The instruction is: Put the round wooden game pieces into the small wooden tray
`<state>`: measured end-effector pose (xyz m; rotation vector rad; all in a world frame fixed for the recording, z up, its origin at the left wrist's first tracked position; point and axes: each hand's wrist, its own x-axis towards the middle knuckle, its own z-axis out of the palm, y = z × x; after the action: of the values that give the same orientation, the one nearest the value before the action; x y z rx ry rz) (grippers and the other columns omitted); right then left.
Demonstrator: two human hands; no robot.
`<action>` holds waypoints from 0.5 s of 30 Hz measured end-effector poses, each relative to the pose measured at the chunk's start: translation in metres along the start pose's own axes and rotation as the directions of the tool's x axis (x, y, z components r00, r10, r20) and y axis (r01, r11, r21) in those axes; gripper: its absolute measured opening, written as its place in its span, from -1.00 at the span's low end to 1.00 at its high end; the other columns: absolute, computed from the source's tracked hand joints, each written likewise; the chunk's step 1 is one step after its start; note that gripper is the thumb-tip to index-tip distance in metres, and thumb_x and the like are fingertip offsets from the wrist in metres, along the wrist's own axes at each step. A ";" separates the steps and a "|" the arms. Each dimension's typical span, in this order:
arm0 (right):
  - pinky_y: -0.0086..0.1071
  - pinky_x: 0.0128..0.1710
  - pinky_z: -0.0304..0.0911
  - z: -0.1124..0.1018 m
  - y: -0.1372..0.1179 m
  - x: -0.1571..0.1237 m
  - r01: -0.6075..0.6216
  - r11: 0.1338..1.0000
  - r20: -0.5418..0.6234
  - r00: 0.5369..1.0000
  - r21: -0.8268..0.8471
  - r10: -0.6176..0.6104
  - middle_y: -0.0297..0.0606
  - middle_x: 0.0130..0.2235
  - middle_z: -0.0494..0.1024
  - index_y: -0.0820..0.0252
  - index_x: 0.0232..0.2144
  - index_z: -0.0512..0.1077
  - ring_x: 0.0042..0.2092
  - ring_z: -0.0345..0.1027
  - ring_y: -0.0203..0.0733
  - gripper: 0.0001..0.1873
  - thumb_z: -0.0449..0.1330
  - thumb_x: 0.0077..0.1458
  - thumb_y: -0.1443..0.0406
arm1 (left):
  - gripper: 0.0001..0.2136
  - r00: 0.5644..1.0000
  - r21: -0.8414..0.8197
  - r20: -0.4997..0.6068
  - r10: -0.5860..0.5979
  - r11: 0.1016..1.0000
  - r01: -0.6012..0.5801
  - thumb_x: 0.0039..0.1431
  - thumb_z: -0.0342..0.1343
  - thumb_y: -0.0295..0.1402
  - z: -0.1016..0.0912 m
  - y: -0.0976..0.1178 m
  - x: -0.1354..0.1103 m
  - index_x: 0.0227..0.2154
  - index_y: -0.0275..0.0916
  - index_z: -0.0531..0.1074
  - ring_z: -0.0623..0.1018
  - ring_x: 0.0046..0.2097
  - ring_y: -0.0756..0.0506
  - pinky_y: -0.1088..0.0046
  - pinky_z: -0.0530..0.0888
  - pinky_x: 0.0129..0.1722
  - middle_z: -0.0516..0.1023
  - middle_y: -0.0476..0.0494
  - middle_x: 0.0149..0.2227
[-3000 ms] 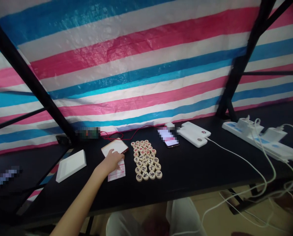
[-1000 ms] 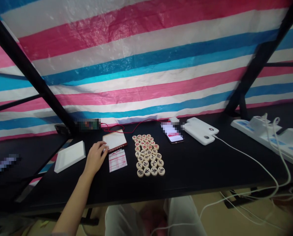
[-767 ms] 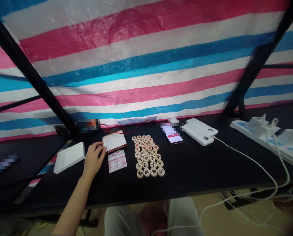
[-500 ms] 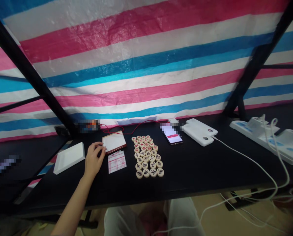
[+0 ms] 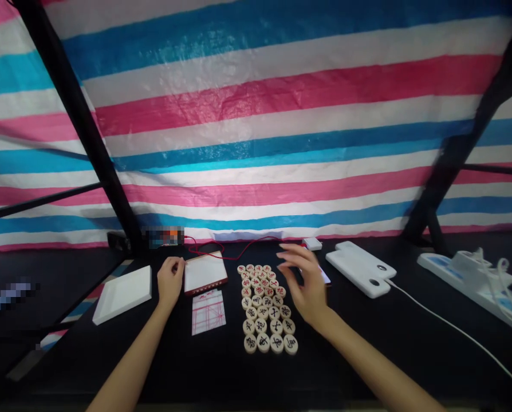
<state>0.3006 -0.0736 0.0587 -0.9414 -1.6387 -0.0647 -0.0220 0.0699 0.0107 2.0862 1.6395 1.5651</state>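
Xiangqi pieces, round and pale with red characters at the back and black ones at the front, lie in close rows on the black table. My right hand hovers at the right of the rows, thumb and fingers apart, holding nothing visible. It partly hides a lit phone. My left hand is curled closed at the left edge of a shallow box with a white inside and reddish sides. Whether its fingertips grip anything is hidden. A folded paper board with red lines lies in front of the box.
A white box lid lies left of my left hand. Toward the right are white power banks with a cable, and a power strip. A red cable runs along the back, beside a small white block. Striped sheeting hangs behind.
My right hand has come into view beside the pieces. My left hand's fingers have drawn back from over the box's edge and curled. The camera view has tilted upward.
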 end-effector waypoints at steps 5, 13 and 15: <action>-0.15 -0.14 0.38 0.022 0.050 0.009 0.033 0.999 0.049 0.998 0.013 -0.033 -0.17 0.01 0.30 0.01 -0.06 0.28 0.01 0.26 -0.12 -0.72 -0.05 0.21 0.38 | -0.77 0.983 0.103 0.142 0.118 0.986 -0.134 0.18 -0.12 -0.26 -0.007 0.007 -0.007 -0.49 -0.21 0.33 0.37 -0.39 -0.03 0.45 0.30 -0.34 0.37 -0.04 -0.44; -0.18 -0.15 0.42 0.028 0.060 -0.012 -0.155 0.982 0.091 0.985 0.111 0.146 -0.14 0.03 0.24 0.07 -0.11 0.28 0.00 0.26 -0.12 -0.77 -0.02 0.18 0.37 | -0.76 0.984 0.195 0.140 0.113 0.971 -0.140 0.19 -0.13 -0.24 -0.006 -0.002 0.000 -0.51 -0.21 0.29 0.37 -0.41 -0.03 0.46 0.28 -0.38 0.36 -0.02 -0.48; -0.18 -0.16 0.42 0.031 0.060 -0.012 -0.159 0.979 0.086 0.985 0.127 0.149 -0.13 0.04 0.23 0.07 -0.10 0.27 -0.01 0.26 -0.12 -0.75 -0.02 0.18 0.37 | -0.76 0.982 0.212 0.156 0.109 0.967 -0.141 0.19 -0.13 -0.23 -0.006 -0.004 -0.001 -0.51 -0.21 0.30 0.38 -0.41 -0.03 0.46 0.29 -0.38 0.37 -0.02 -0.49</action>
<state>0.3118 -0.0241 0.0132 -0.9746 -1.6136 0.1866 -0.0290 0.0681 0.0109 2.3946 1.7333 1.2768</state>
